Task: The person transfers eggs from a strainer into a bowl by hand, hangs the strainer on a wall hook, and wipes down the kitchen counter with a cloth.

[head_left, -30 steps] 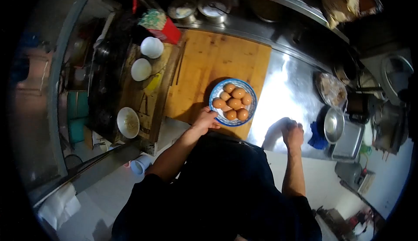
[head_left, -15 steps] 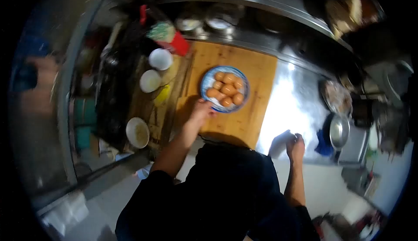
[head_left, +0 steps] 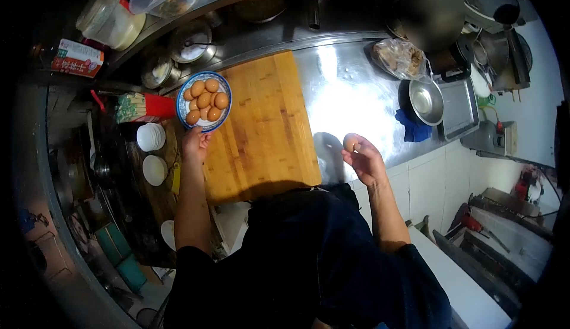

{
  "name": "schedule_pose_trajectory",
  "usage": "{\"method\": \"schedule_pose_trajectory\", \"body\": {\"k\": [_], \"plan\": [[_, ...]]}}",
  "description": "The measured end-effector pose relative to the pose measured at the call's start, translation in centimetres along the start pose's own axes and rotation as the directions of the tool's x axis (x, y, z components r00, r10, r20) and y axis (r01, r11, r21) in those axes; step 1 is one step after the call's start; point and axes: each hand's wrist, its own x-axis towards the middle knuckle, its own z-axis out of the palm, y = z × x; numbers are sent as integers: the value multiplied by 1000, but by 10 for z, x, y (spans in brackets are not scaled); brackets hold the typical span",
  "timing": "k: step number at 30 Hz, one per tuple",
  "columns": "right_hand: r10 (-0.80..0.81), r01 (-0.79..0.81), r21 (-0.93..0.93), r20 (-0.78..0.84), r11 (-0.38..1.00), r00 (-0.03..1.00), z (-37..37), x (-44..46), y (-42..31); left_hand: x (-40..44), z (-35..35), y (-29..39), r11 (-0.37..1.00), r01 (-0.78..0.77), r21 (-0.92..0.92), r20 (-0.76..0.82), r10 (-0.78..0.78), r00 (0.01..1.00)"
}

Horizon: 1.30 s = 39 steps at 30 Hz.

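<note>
My left hand (head_left: pixel 196 145) grips the near rim of a blue-and-white plate (head_left: pixel 207 128). Several brown eggs (head_left: pixel 203 100) are heaped on that plate, which is over the far left part of a wooden cutting board (head_left: pixel 261 133). In the fingers of my right hand (head_left: pixel 366 161) is a single brown egg (head_left: pixel 351 144), held up near the steel counter, right of the board.
Left of the board stand stacked white bowls (head_left: pixel 151 136), another white bowl (head_left: pixel 155 170) and a red box of skewers or chopsticks (head_left: pixel 145 107). Along the right are a metal bowl (head_left: pixel 426 102), a blue cloth (head_left: pixel 412 127) and a plastic-bagged item (head_left: pixel 398 57). A steel shelf (head_left: pixel 255 5) runs across the back.
The plate of eggs and my left hand have shifted left across the board. My right hand has risen from low beside my body, and the egg in it now shows. The view has turned.
</note>
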Motion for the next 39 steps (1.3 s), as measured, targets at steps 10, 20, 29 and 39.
{"method": "schedule_pose_trajectory", "body": {"k": [10, 20, 29, 39], "plan": [[-52, 19, 149, 221, 989, 974, 8, -6, -9, -60, 29, 5, 962, 166, 219, -147, -136, 980], [83, -97, 26, 326, 995, 942, 12, -17, 3, -242, 277, -72, 423, -561, 712, 636, -51, 770], [150, -142, -48, 318, 989, 936, -33, -30, -3, -266, 327, -102, 328, -622, 711, 675, -69, 735], [-858, -89, -980, 113, -181, 501, -248, 85, -109, -258, 280, -151, 718, -269, 642, 478, -101, 872]]}}
